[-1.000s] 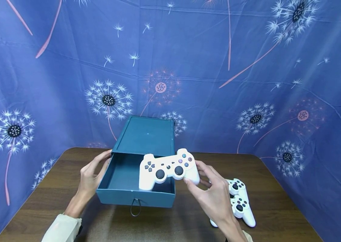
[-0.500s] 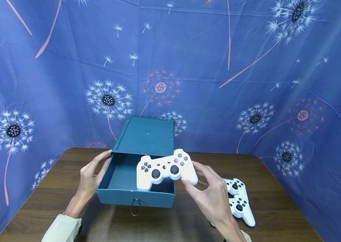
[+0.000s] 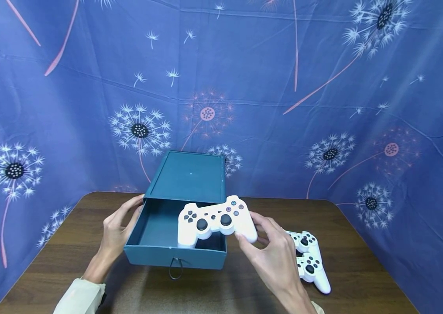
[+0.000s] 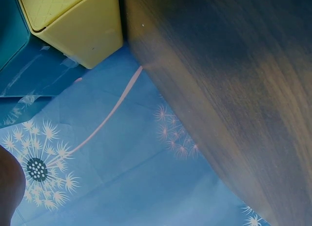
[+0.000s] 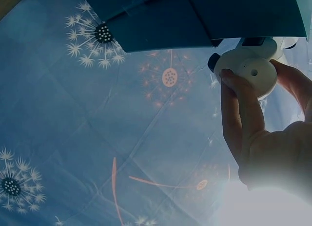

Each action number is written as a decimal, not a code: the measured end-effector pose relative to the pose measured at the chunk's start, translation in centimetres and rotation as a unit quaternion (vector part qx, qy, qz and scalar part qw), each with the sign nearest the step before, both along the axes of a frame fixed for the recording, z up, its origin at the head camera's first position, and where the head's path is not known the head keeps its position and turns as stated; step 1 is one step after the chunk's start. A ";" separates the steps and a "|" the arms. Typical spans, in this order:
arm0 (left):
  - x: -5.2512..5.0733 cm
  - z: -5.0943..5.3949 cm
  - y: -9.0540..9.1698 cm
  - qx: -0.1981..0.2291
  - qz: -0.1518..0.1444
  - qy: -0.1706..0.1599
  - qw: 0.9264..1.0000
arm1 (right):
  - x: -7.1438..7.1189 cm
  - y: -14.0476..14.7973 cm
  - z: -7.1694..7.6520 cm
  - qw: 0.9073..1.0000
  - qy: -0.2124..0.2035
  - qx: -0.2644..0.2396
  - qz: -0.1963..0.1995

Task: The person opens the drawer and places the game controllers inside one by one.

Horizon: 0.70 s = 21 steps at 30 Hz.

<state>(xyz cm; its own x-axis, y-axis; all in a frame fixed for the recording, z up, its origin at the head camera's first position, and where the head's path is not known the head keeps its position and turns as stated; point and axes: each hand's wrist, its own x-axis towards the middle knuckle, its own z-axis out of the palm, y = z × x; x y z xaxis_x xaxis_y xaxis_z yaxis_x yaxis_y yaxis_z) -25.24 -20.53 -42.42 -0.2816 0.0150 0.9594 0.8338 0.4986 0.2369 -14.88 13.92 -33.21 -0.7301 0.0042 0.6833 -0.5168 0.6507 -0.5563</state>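
A white game controller point(image 3: 213, 223) with two black thumbsticks is held tilted over the right half of an open teal box point(image 3: 174, 256). My right hand point(image 3: 276, 257) pinches its right grip between thumb and fingers. In the right wrist view, the fingers hold the controller point(image 5: 265, 76) beside the dark box point(image 5: 161, 24). My left hand point(image 3: 115, 231) rests against the box's outer left side, with thumb and fingers extended near the lid hinge. No other thing shows inside the box. The left wrist view does not show what the fingers touch.
Two more white controllers point(image 3: 315, 272) lie on the wooden table point(image 3: 347, 270) at right, partly behind my right hand. The box's lid point(image 3: 190, 174) leans back. A ribbon loop point(image 3: 175, 275) hangs in front. A yellow block-like object point(image 4: 85, 28) stands beside the teal box in the left wrist view.
My right hand moves slightly left with the controller, then lowers it a little. The left hand and the box hold their places.
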 end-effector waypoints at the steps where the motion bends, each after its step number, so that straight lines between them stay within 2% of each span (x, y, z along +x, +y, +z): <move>1: 0.0 0.0 0.0 0.000 -0.001 0.000 1.000 | 0.0 0.0 0.0 1.000 -0.001 0.000 -0.001; 13: -0.1 -0.3 -0.2 0.001 -0.014 -0.004 1.000 | 0.9 -0.4 0.4 0.999 -0.037 0.014 -0.034; 21: -0.2 -0.3 -0.2 0.001 -0.008 -0.003 1.000 | 1.3 -0.6 0.7 0.994 -0.065 0.045 -0.070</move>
<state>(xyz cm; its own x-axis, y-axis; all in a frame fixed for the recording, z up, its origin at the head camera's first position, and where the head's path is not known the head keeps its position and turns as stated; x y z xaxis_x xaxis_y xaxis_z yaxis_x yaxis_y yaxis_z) -25.42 -20.71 -42.74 -0.2870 0.0176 0.9578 0.8404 0.4845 0.2429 -13.62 13.31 -32.52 -0.8093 0.0549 0.5848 -0.3447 0.7617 -0.5487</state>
